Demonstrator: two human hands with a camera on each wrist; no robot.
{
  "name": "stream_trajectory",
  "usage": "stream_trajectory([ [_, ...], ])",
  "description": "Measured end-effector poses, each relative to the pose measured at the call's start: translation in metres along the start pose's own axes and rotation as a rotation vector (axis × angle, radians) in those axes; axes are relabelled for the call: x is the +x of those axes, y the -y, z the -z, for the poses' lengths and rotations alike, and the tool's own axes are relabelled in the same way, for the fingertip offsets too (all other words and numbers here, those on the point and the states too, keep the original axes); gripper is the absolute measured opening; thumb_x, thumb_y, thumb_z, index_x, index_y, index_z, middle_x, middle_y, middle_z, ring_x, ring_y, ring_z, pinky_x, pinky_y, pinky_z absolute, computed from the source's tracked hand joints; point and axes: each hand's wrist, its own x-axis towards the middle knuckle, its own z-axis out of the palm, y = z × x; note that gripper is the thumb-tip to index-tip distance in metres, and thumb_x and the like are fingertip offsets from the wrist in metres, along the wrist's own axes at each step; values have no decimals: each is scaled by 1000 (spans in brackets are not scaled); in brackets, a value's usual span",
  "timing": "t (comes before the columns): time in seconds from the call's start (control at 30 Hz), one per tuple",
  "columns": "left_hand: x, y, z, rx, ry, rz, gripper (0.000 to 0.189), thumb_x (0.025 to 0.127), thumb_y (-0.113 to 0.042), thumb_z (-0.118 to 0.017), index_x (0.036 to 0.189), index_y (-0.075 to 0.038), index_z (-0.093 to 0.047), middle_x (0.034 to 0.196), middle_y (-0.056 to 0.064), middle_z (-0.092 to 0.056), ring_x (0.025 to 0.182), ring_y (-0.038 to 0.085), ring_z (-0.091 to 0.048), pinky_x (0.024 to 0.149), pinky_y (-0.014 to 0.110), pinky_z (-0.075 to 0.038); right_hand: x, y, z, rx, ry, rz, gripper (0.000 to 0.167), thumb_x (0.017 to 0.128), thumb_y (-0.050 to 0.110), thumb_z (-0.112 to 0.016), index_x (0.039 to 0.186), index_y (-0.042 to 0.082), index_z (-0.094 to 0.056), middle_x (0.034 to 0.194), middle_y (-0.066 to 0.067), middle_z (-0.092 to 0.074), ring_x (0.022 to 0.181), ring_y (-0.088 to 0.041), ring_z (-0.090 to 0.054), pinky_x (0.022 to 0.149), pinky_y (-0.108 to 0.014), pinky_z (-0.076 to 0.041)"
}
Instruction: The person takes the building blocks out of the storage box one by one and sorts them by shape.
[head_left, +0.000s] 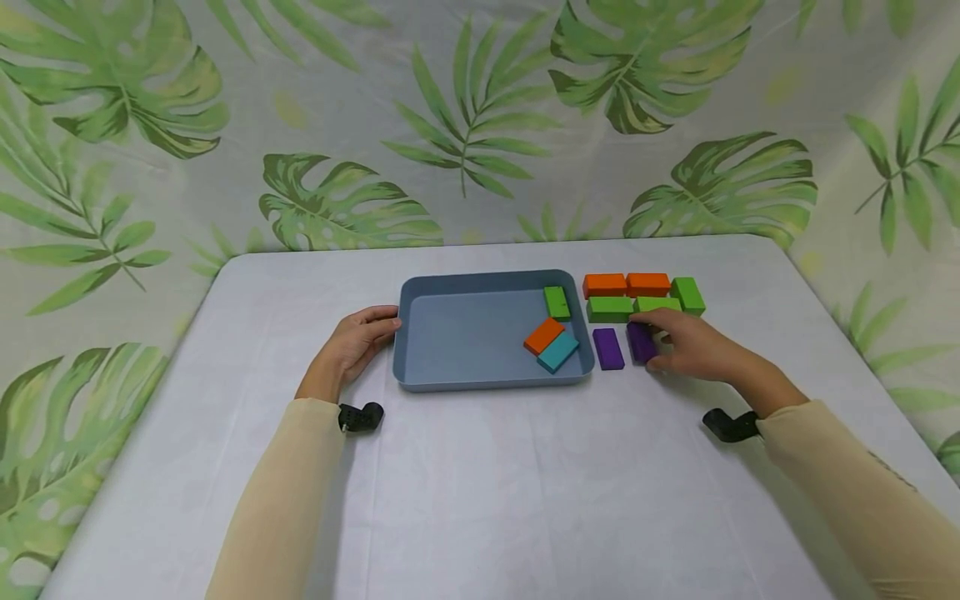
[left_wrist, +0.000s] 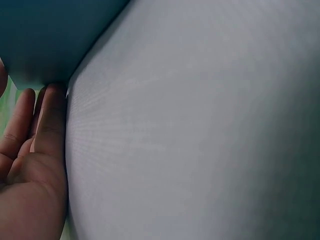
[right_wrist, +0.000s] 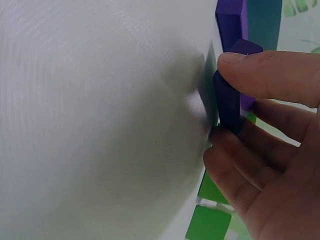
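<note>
My right hand (head_left: pixel 693 346) pinches a purple block (head_left: pixel 641 342) between thumb and fingers, right of the tray. In the right wrist view the thumb lies across one end of this purple block (right_wrist: pixel 228 102), with fingers at its other end. A second purple block (head_left: pixel 608 349) lies just left of it. My left hand (head_left: pixel 358 340) rests against the left end of the blue-grey tray (head_left: pixel 465 385), its fingers fairly straight. The left wrist view shows those fingertips at the tray's outer wall (left_wrist: pixel 45 45). Inside the tray's right part lie a green block (head_left: pixel 557 303), an orange block (head_left: pixel 543 336) and a light blue block (head_left: pixel 558 352).
Beyond the right hand stand two orange blocks, one left (head_left: pixel 604 285) and one right (head_left: pixel 648 284). Green blocks (head_left: pixel 610 310) line up in front of them, with another green block (head_left: pixel 687 296) at the right end. A white cloth covers the table (head_left: pixel 480 483); a leaf-patterned curtain (head_left: pixel 480 125) hangs behind.
</note>
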Motion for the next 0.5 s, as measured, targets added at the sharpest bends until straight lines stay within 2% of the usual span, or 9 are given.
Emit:
stream_trajectory([
  [0.5,-1,0,-1,17,8,-14,53,99,-10,-58,148,0,-41,153,16,-42,127,13,-51,120,31,-37,1,-1,-4,-47,6,24,65,79,1,-76,139,-3,-52,141,-28,-52,130,-47,-47,110,-65,-40],
])
